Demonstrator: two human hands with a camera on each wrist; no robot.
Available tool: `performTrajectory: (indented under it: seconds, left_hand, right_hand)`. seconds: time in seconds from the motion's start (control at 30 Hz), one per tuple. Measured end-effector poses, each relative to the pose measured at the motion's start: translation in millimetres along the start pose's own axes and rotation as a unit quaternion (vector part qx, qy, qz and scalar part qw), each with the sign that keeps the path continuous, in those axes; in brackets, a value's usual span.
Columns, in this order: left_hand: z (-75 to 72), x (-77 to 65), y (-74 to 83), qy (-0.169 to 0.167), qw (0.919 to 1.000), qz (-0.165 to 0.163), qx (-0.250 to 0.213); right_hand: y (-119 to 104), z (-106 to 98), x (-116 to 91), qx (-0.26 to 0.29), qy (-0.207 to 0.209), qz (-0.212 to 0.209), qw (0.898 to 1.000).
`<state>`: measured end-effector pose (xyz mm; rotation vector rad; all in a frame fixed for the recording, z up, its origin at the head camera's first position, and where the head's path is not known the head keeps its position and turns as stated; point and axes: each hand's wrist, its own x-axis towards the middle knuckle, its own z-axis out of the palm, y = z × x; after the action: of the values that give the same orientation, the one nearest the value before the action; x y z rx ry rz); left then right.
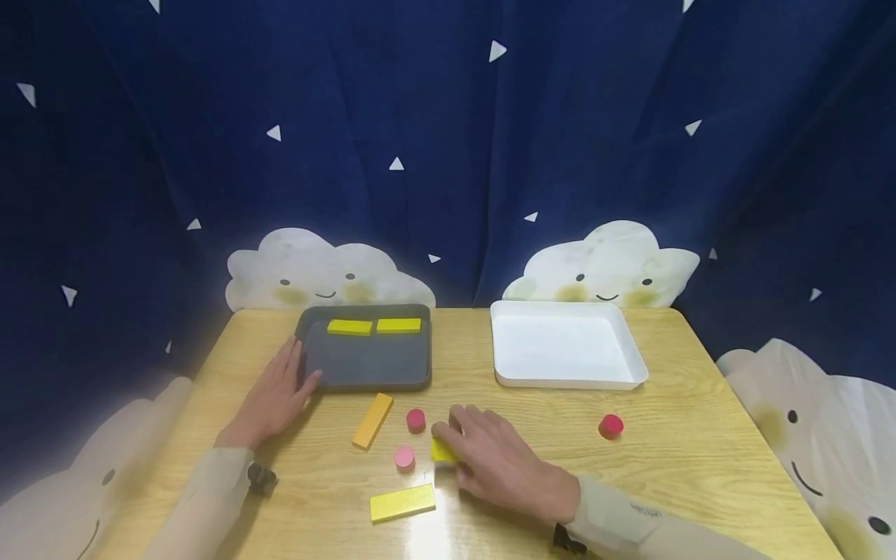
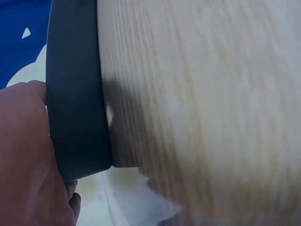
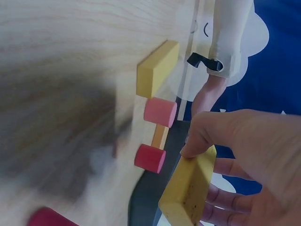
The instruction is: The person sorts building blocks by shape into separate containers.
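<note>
My right hand [image 1: 493, 463] pinches a yellow block [image 3: 188, 183] between thumb and fingers, above the middle of the table. In the head view the hand covers much of that block. At the front left corner of the dark grey tray [image 1: 374, 386] rests my left hand [image 1: 273, 397], fingers along the side wall and thumb at the front rim. Inside this tray two yellow blocks, a left one [image 1: 349, 327] and a right one [image 1: 399, 326], lie near the back wall. Left of my right hand are an orange block [image 1: 373, 421], a dark pink cylinder [image 1: 416, 421] and a light pink cylinder [image 1: 404, 459].
Another yellow block [image 1: 402, 503] lies toward the front of the wooden table [image 1: 672, 459]. A white tray [image 1: 570, 383] stands at the back right, with a red cylinder [image 1: 611, 426] in front of it. Behind the table hangs a dark blue curtain [image 1: 448, 117].
</note>
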<state>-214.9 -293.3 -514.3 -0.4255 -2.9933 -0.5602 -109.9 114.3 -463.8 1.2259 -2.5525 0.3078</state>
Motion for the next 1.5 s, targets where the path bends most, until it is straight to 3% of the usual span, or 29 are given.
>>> performTrajectory:
  seconds: [0.33, 0.7, 1.13, 1.5]
  left_hand:
    - [3.5, -0.6, -3.0, -0.003, 1.0, -0.004, 0.0]
    - [2.6, -1.1, -0.1, 0.003, 1.0, -0.003, -0.008]
    - [2.1, -0.9, 0.4, 0.017, 0.9998, 0.005, -0.008]
    - [0.3, 1.1, -0.1, 0.004, 1.0, 0.003, -0.004]
  right_hand:
    - [7.4, -10.0, 18.2, -0.014, -0.001, -0.008, 1.0]
    - [16.7, -17.8, 46.9, -0.038, 0.029, -0.031, 0.998]
    - [20.4, -26.1, 94.0, 0.008, -0.032, -0.009, 0.999]
    - [34.3, -19.1, 132.5, 0.006, -0.028, -0.015, 0.999]
